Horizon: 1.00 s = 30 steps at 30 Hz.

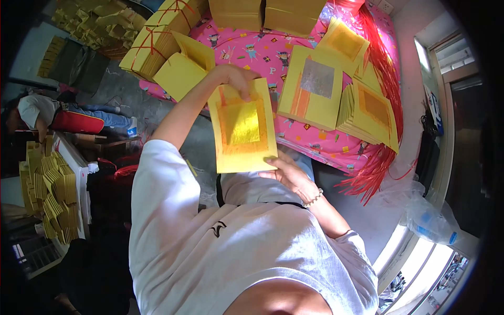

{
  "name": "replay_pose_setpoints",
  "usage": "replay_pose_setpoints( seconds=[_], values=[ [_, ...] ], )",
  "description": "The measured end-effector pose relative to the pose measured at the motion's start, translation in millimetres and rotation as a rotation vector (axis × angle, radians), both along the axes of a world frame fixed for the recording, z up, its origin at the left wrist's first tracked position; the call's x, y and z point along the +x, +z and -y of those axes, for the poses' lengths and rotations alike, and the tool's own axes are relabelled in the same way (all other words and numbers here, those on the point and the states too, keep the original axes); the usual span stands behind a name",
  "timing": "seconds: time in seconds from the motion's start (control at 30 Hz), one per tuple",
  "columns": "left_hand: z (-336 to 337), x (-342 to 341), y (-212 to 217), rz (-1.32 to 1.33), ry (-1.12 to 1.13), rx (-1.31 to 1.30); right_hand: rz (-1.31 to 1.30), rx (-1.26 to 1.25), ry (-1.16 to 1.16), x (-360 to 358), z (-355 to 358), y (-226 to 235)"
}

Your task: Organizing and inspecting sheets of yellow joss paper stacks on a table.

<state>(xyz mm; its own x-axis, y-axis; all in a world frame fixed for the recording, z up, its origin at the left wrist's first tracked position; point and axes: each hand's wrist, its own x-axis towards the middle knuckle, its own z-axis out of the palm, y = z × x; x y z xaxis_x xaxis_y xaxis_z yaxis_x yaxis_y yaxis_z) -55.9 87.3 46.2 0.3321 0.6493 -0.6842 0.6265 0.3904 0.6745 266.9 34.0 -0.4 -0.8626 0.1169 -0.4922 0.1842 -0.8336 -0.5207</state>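
Observation:
In front of my body I hold a sheaf of yellow joss paper, its face showing an orange patch with a shiny gold foil square. My left hand grips its far edge, thumb on the face. At the near right corner, my right hand pinches the sheaf between thumb and fingers; a beaded bracelet circles that wrist. A thick stack of yellow paper with a silver foil square lies just beyond, on the pink patterned table cover. Beside it a fanned sheaf with orange patches leans over.
Yellow bundles tied with red string stand at the far left of the table. Red strands hang over its right edge. At left, a person sits near more stacked yellow paper. A clear plastic bag is at right.

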Motion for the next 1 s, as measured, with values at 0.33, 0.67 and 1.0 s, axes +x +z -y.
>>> replay_pose_setpoints(
  seconds=[0.33, 0.67, 1.0],
  values=[
    [96.7, 57.4, 23.7, -0.396, 0.513, 0.956, 0.028, -0.169, -0.119, -11.0, 6.8, -13.4],
    [196.9, 111.2, -57.1, 0.113, 1.571, 0.542, 0.003, -0.179, -0.176, -39.6, 0.8, -9.7],
    [131.5, 79.1, -61.3, 0.610, 1.739, 0.632, -0.092, -0.268, -0.235, -70.6, -30.6, 1.2]
  ],
)
